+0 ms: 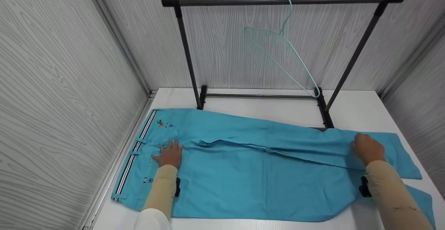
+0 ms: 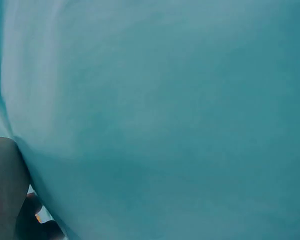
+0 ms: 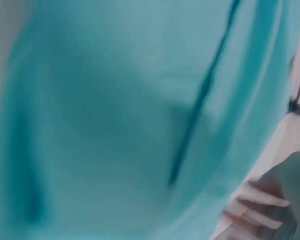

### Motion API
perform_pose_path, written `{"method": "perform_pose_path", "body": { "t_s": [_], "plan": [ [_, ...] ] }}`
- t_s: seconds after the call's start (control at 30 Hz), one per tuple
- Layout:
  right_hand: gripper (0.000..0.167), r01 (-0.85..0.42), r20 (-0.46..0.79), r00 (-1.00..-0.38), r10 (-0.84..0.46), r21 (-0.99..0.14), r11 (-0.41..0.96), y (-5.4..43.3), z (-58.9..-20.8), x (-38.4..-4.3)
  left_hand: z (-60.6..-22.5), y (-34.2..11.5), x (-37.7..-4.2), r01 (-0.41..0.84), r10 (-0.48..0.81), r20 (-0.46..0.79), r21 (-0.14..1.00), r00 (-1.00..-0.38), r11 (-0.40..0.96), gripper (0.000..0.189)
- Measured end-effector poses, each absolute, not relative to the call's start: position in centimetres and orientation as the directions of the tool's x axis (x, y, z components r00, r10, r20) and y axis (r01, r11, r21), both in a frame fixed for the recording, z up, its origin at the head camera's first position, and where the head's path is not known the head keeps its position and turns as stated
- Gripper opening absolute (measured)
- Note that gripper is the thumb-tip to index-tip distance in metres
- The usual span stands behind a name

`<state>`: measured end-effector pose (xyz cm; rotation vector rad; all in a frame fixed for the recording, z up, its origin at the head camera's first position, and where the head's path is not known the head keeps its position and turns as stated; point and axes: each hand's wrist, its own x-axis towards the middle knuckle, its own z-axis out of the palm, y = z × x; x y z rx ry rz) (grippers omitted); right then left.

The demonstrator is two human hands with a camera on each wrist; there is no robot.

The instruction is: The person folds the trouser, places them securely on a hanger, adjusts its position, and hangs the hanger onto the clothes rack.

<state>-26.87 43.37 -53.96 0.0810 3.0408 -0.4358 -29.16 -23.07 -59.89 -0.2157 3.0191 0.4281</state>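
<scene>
Teal trousers (image 1: 222, 181) lie sideways across the white table, with the striped waistband (image 1: 129, 164) at the left and the legs reaching right. A long crease runs along their middle. My left hand (image 1: 170, 154) rests on the cloth near the waistband, fingers spread. Over toward the leg ends, my right hand (image 1: 368, 149) grips the upper leg with curled fingers. Teal cloth fills most of the left wrist view. In the right wrist view the trousers (image 3: 115, 125) look blurred, and the right hand (image 3: 257, 210) shows at the lower right corner.
Behind the trousers stands a black clothes rack (image 1: 236, 2), part of its base under the cloth. A pale green hanger (image 1: 300, 61) hangs from its bar. Grey wood-patterned panels (image 1: 62, 84) enclose the white table (image 1: 278, 109) at the left, back and right.
</scene>
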Motion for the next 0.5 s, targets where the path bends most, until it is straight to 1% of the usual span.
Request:
{"method": "perform_pose_path", "body": {
  "t_s": [0.07, 0.13, 0.17, 0.33, 0.5],
  "plan": [
    [0.033, -0.003, -0.041, -0.999, -0.017, -0.322, 0.947, 42.3, -54.0, -28.2, -60.1, -23.0, -29.0, -0.145, -0.129, -0.077, 0.269, -0.989, 0.952, 0.050],
    [0.042, -0.032, -0.061, -0.996, -0.057, -0.347, 0.937, 41.2, -54.1, -29.3, -60.2, -23.0, -28.8, -0.143, -0.130, -0.064, 0.270, -0.989, 0.952, 0.050],
    [0.043, -0.038, -0.077, -0.995, -0.069, -0.355, 0.934, 40.7, -54.2, -29.7, -60.3, -23.0, -28.7, -0.143, -0.131, -0.060, 0.272, -0.990, 0.952, 0.050],
    [0.045, -0.051, -0.117, -0.988, -0.103, -0.382, 0.923, 39.3, -54.6, -30.6, -60.1, -23.0, -28.3, -0.148, -0.131, -0.081, 0.270, -0.988, 0.951, 0.050],
    [0.039, -0.058, -0.096, -0.990, -0.102, -0.381, 0.923, 39.2, -54.6, -31.0, -59.9, -23.1, -28.5, -0.143, -0.123, -0.091, 0.262, -0.988, 0.954, 0.051]
  ]
}}
